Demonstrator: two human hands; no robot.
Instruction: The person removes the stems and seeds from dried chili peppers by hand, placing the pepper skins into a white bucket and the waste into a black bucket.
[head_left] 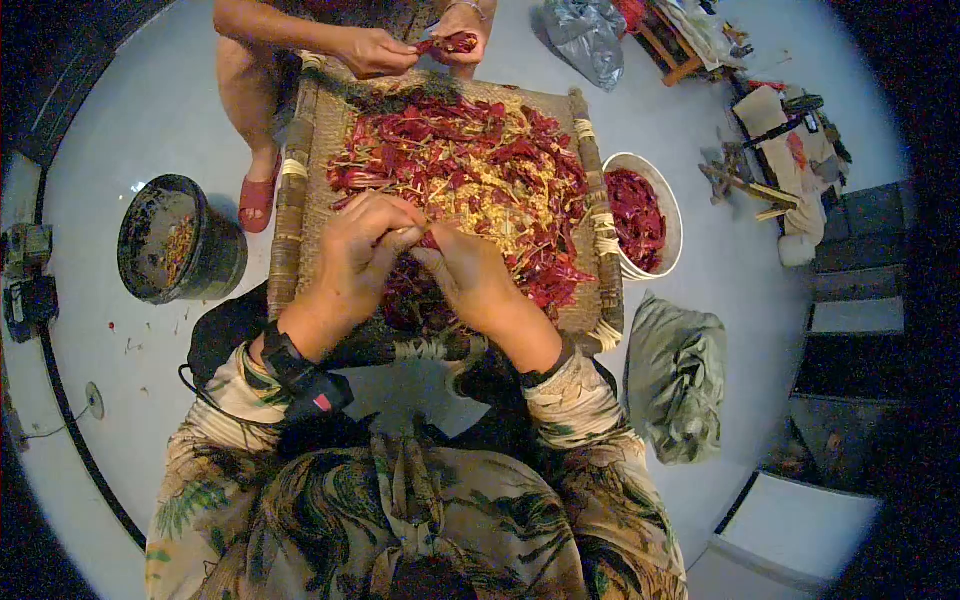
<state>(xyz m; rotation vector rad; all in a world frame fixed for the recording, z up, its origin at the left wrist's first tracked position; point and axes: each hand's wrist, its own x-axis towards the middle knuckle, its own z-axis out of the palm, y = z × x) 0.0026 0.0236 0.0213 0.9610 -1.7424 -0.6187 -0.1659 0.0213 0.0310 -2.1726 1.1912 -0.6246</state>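
Pinched between my left hand [345,250] and my right hand [478,278] is a dried red chili pepper [430,241], mostly covered by my fingers. Both hands are closed, with fingertips nearly touching over the near half of a woven tray [288,225] on a wooden frame. Torn red chilies [400,130] cover the tray, mixed with a spread of yellow chili seeds [470,205]. Darker red pieces [405,300] lie just below my hands.
Across the tray another person's hands [375,52] hold a red chili [455,43]. A black bucket [225,250] stands left, a white bucket [675,225] of red chili skins right. A crumpled grey-green sack [675,380] and a plastic bag [585,40] lie on the floor.
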